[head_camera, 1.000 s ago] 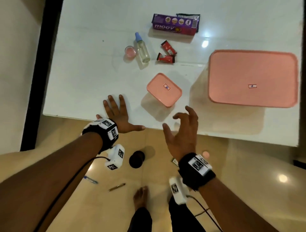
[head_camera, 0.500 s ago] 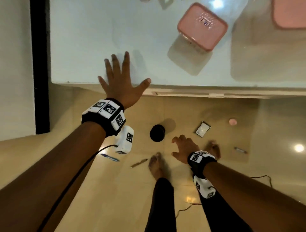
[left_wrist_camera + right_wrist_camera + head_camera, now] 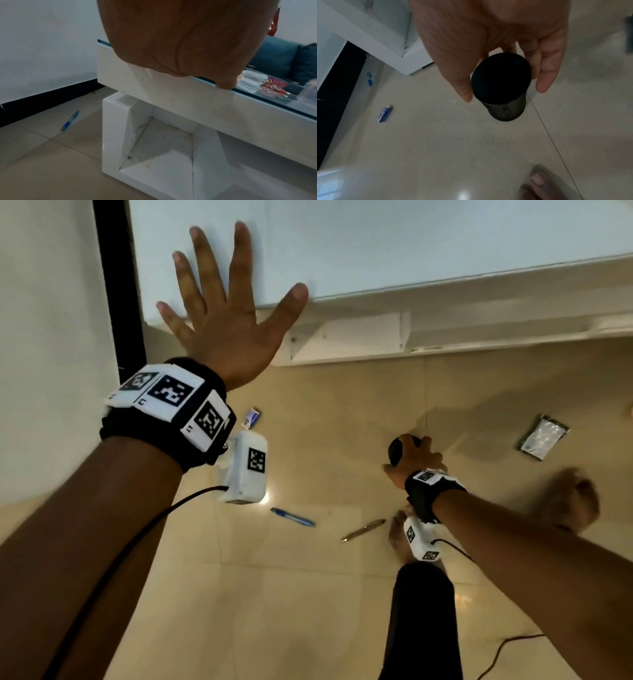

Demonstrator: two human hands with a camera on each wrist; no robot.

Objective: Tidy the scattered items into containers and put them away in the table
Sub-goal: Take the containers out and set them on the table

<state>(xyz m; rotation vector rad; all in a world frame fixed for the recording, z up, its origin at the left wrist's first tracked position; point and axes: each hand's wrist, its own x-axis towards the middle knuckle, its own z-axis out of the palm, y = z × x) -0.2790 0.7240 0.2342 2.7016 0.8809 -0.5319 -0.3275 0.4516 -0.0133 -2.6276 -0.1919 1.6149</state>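
Beige tiled floor (image 3: 308,594) under white table (image 3: 411,244); left hand (image 3: 222,313) flat, fingers spread on tabletop edge; right hand (image 3: 414,458) fingers wrapped round upright black mesh cup (image 3: 503,86) on floor; blue pen (image 3: 293,517), gold pen (image 3: 363,529) nearby

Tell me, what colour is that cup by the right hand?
Black, with a mesh wall: the cup shows best in the right wrist view.

Head looks down; wrist views share floor (image 3: 308,594).

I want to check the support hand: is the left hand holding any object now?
No, the left hand lies flat with spread fingers on the edge of the white table and holds nothing.
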